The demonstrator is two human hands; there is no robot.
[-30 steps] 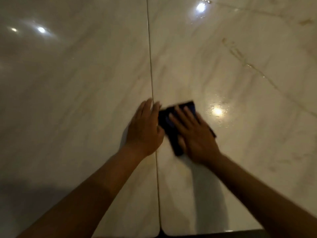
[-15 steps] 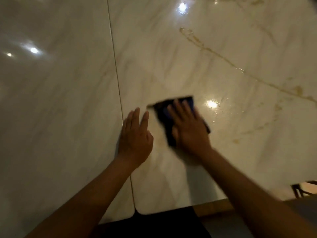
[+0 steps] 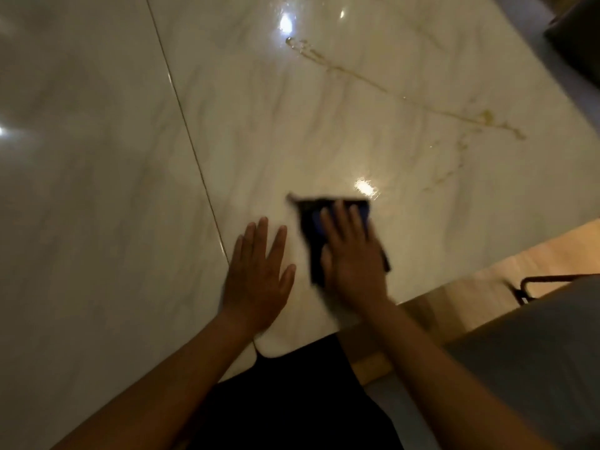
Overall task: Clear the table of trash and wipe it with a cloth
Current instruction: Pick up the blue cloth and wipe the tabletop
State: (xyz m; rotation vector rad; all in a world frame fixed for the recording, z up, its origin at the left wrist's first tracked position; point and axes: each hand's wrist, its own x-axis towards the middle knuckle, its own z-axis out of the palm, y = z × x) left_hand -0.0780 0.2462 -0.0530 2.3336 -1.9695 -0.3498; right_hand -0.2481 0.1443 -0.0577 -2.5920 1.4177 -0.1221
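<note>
A folded dark blue cloth (image 3: 311, 232) lies flat on the glossy white marble table (image 3: 292, 125). My right hand (image 3: 352, 254) presses down on it with straight fingers, covering most of the cloth. My left hand (image 3: 259, 274) rests flat on the bare marble just left of the cloth, fingers spread, close to the table's near edge. A thin brownish streak (image 3: 422, 105) runs across the marble beyond my right hand, ending in a small blotch.
A thin seam (image 3: 191, 131) splits the tabletop from top to near edge. The table's wooden rim (image 3: 487, 271) shows at the right. A dark metal chair frame (image 3: 532, 282) and grey seat (image 3: 535, 352) stand below it. A dark object (image 3: 578, 34) sits far right.
Both hands and the cloth have shifted right along the table, away from the seam. The view swung right, so the table's near edge, the wooden rim and the chair now show.
</note>
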